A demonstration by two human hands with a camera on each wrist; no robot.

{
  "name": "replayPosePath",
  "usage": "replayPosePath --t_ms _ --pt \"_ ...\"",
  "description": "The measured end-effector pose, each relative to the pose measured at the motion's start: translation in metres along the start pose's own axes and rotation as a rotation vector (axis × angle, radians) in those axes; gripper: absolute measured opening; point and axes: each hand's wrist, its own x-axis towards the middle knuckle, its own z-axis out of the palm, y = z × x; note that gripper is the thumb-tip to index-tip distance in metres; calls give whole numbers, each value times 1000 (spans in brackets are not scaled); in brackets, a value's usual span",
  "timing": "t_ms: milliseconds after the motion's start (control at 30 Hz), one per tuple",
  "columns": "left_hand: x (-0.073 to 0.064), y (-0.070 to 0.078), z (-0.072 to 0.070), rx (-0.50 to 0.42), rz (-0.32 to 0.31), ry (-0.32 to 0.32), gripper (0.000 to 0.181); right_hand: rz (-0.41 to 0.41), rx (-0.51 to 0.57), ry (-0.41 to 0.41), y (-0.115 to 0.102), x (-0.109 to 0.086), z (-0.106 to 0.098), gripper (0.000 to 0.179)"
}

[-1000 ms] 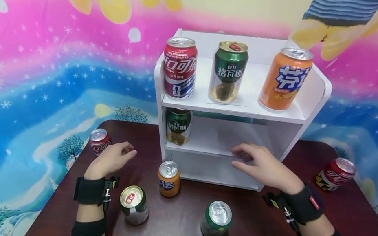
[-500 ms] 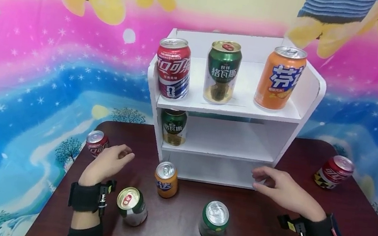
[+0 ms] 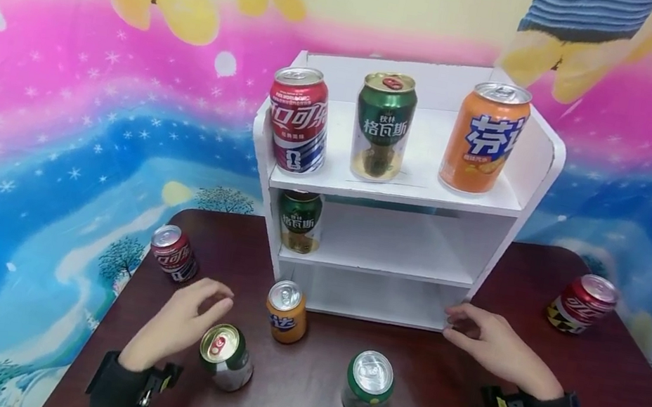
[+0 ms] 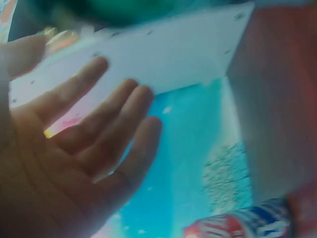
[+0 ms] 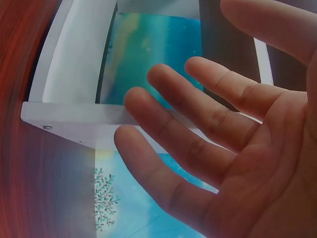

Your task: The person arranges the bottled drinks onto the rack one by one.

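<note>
My left hand (image 3: 187,313) hovers at the left of the table with relaxed, slightly bent fingers and nothing in them. Just beside it stands a green soda can with a gold top (image 3: 226,356); a red cola can (image 3: 173,254) is behind it. To its right is a small orange soda can (image 3: 286,312). My right hand (image 3: 498,345) is by the shelf's lower right corner, its palm bare in the right wrist view and fingers loosely spread. A green can with a silver top (image 3: 368,386) stands between the hands, nearer the front.
A white shelf unit (image 3: 392,192) stands at the back. On top are a red cola can (image 3: 298,121), a green kvass can (image 3: 383,127) and an orange soda can (image 3: 485,138). Another kvass can (image 3: 299,222) occupies the middle shelf's left end. A red can (image 3: 582,304) stands far right.
My right hand has moved from in front of the middle shelf down and to the right. My left hand has come a little toward the front, uncovering the red can behind it. The cans stay put.
</note>
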Motion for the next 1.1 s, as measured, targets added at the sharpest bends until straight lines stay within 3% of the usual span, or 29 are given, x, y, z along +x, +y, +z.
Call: replayPosePath --t_ms 67,267,400,500,700,900,1100 --pt "-10 -1 8 -58 -7 -10 25 5 0 0 1 0 -1 35" --pt "-28 -2 28 -242 -50 -97 73 -15 -8 4 1 1 -4 35" --pt "-30 0 36 -294 -49 -131 79 -21 -1 3 0 1 -3 36" --pt "-31 2 39 -314 -17 -109 74 -21 14 -6 0 1 0 36" --pt "-38 -2 50 -249 67 18 62 -13 38 -34 2 2 5 35" --pt "-44 -1 57 -199 6 104 77 -32 65 -51 2 3 7 35" --pt "-46 0 57 -242 -61 122 79 -45 88 -43 0 4 6 34"
